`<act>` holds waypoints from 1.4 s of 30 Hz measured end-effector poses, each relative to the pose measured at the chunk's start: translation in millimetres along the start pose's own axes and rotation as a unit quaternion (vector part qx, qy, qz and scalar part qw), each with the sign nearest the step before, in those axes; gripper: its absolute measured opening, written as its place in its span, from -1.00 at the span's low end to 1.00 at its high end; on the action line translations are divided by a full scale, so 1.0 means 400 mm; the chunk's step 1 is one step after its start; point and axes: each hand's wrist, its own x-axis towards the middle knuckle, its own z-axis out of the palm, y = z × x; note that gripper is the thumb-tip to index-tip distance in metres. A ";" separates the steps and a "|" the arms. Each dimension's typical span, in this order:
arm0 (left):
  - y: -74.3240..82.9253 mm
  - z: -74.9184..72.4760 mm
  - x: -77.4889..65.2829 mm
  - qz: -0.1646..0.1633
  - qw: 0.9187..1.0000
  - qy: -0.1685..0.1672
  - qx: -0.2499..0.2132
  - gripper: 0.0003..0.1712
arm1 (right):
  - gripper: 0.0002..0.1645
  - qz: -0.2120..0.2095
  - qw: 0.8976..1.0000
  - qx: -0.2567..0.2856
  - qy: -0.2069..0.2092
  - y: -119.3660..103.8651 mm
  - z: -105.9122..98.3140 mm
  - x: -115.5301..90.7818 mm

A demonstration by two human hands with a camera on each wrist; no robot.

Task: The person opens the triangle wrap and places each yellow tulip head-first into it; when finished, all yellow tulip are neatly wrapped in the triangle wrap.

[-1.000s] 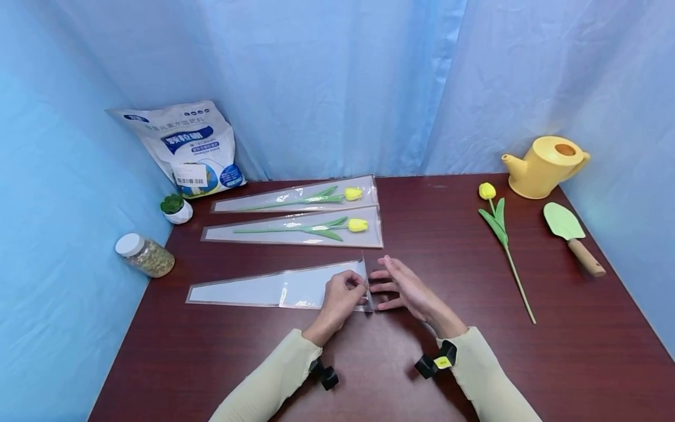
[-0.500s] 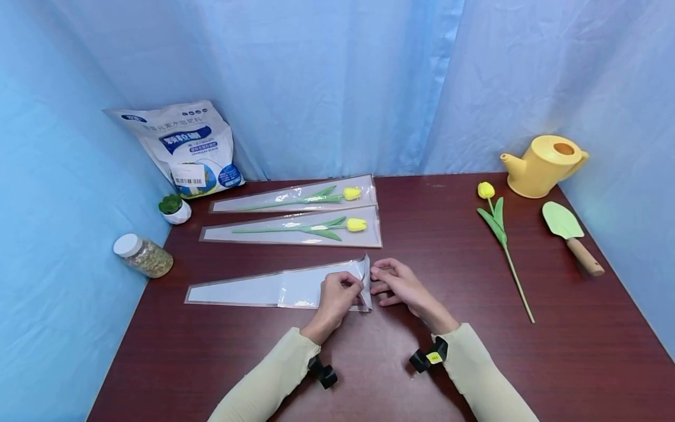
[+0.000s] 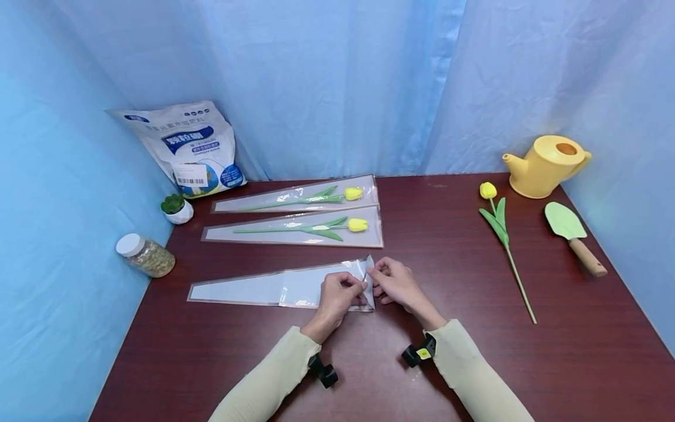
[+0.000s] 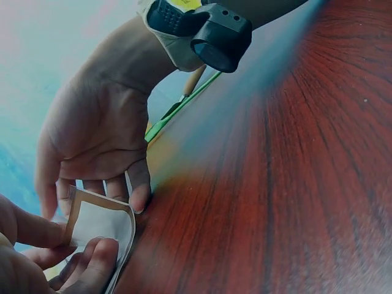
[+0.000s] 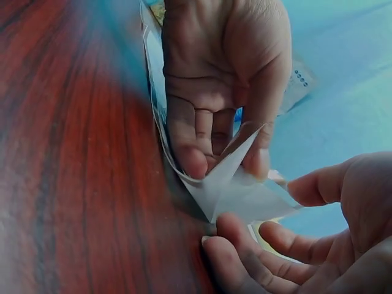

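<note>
A long tapered clear-and-white flower sleeve (image 3: 248, 285) lies near the middle of the table, its wide mouth toward the right. My left hand (image 3: 337, 296) pinches the upper layer at that mouth, holding it raised. In the right wrist view the lifted flap (image 5: 236, 190) stands apart from the layer below. My right hand (image 3: 399, 285) is at the mouth from the right, thumb and bent fingers around its edge. In the left wrist view, the right hand (image 4: 101, 131) has its fingers behind the sleeve mouth (image 4: 101, 223).
Behind lie two sleeves, each with a yellow tulip (image 3: 357, 225). A loose tulip (image 3: 507, 240) lies at right, near a trowel (image 3: 584, 255) and a yellow watering can (image 3: 540, 170). A fertiliser bag (image 3: 184, 146), small potted plant (image 3: 179, 210) and jar (image 3: 150, 258) stand at left.
My right hand has moved left to the sleeve mouth, its spread fingers bending in. The mouth's flap has folded further open. My left hand keeps its pinch, nearly in place.
</note>
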 end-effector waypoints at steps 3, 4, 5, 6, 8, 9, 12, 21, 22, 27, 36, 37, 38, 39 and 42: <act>0.000 0.000 0.001 -0.005 1.000 -0.005 -0.012 -0.82 | -0.73 -0.001 1.000 0.013 -0.011 0.006 -0.008 0.002; 0.000 0.000 0.001 -0.006 1.000 -0.006 -0.016 -0.82 | -0.74 0.000 1.000 0.019 -0.015 0.009 -0.012 0.002; 0.000 0.000 0.003 -0.009 1.000 -0.006 -0.020 -0.81 | -0.73 -0.003 0.999 0.023 -0.021 0.012 -0.016 0.001; 0.000 0.000 0.003 -0.011 1.000 -0.007 -0.023 -0.81 | -0.73 -0.005 0.999 0.027 -0.025 0.014 -0.021 0.000; 0.001 0.001 0.004 -0.014 0.999 -0.008 -0.031 -0.80 | -0.73 -0.008 0.999 0.031 -0.033 0.021 -0.031 -0.005; 0.002 0.002 0.003 -0.018 0.999 -0.008 -0.035 -0.80 | -0.73 -0.009 0.999 0.030 -0.035 0.023 -0.035 -0.008; 0.004 0.004 0.003 -0.020 0.999 -0.008 -0.041 -0.78 | -0.76 -0.007 0.999 0.021 -0.036 0.032 -0.047 -0.016; 0.009 0.005 0.004 -0.015 0.999 -0.001 -0.036 -0.80 | -0.79 -0.014 0.999 -0.020 -0.030 0.042 -0.065 -0.025; 0.008 0.005 0.004 -0.014 0.999 0.001 -0.032 -0.80 | -0.79 -0.015 0.999 -0.022 -0.028 0.043 -0.067 -0.026; 0.001 0.002 0.007 -0.006 1.000 0.011 -0.011 -0.82 | -0.81 -0.014 0.999 -0.038 -0.015 0.044 -0.072 -0.028; -0.011 -0.004 0.013 0.005 1.000 0.010 -0.007 -0.88 | -0.83 -0.030 0.997 -0.075 0.001 0.042 -0.070 -0.029; -0.011 -0.005 0.013 0.004 1.000 0.010 -0.006 -0.88 | -0.82 -0.031 0.997 -0.074 -0.001 0.041 -0.069 -0.029; -0.010 -0.005 0.012 0.003 1.000 0.010 -0.005 -0.89 | -0.81 -0.034 0.997 -0.074 -0.004 0.040 -0.068 -0.030; -0.011 -0.006 0.012 0.002 1.000 0.010 -0.004 -0.89 | -0.80 -0.036 0.997 -0.074 -0.007 0.039 -0.068 -0.031; -0.012 -0.006 0.012 0.001 1.000 0.011 -0.001 -0.89 | -0.75 -0.051 0.996 -0.077 -0.018 0.033 -0.073 -0.033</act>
